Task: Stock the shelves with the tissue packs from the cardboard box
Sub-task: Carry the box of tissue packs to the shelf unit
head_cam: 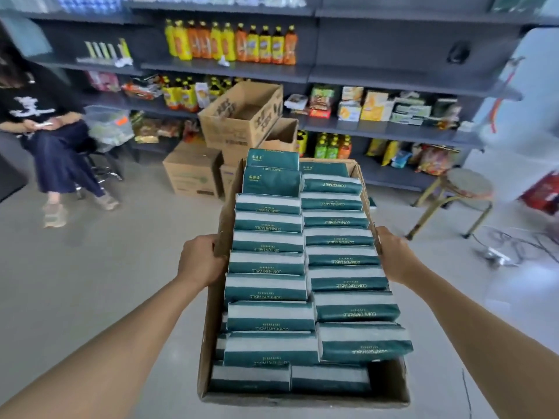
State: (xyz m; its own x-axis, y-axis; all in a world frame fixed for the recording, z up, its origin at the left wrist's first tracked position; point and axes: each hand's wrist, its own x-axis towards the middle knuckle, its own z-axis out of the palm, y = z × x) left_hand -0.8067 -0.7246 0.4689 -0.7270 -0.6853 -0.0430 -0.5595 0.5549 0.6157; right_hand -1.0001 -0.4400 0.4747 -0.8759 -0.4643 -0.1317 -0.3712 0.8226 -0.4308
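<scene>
Cardboard is the weak link at this moment: the long open cardboard box [302, 397] hangs in the air in front of the person, carried by its two long sides alone, with nothing visible under it. The left hand [201, 261] has its grip closed over the left wall near the middle, thumb on the rim and the fingers out of sight on the outer face or below; the right hand [396, 255] clasps the right wall opposite in the same way. Inside, the green-and-white tissue packs [269, 285] lie in two rows, stacked high enough that many ride above the rim, and two at the far end stand up on edge. My judgement is that the likeliest trouble is spillage: the packs above the rim have no wall to hold them, so a tilt or a jolt in walking could slide them off, most readily the overhanging one at the near right. A second risk is the box itself, since a long box held only at its mid-sides may sag or fold under the load, and thin walls can buckle or slip out of the clasp. The path ahead is also crowded: stacked cartons [242, 116] stand on the floor before the shelves [393, 131], a stool [462, 189] sits to the right with cables on the floor near it, and a seated person [51, 137] is at the left, any of which could be bumped because the box hides the ground.
</scene>
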